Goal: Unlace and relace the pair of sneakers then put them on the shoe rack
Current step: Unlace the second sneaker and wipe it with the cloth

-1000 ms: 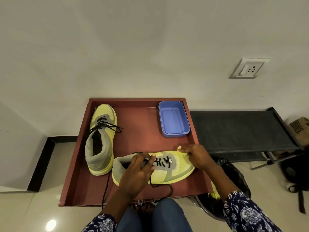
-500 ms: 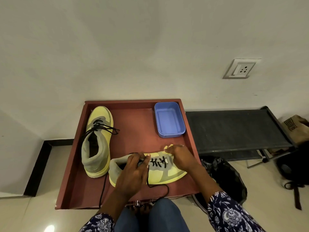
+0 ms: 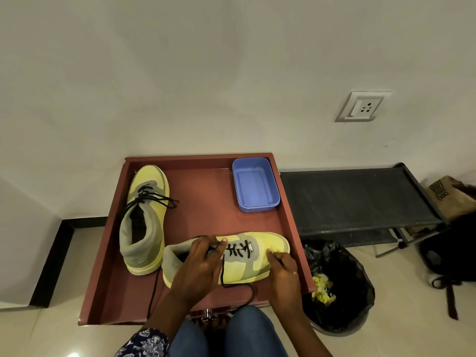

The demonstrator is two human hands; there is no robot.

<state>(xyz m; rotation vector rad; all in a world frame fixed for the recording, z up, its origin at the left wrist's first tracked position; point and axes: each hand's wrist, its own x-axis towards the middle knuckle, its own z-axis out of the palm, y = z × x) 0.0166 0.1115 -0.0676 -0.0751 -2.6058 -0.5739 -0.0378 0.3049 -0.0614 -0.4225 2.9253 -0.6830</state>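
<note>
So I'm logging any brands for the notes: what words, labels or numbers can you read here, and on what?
Brown paper bag, far right: dark printed lettering, too blurred and tilted to read.
Wall socket: no readable marking.
Yellow sneakers and blue container: no visible text or logo.

No text could be read clearly. Only the brown paper bag (image 3: 449,199) at the far right, beside the black shoe rack (image 3: 360,199), carried dark printed letters, too blurred to make out.
</note>
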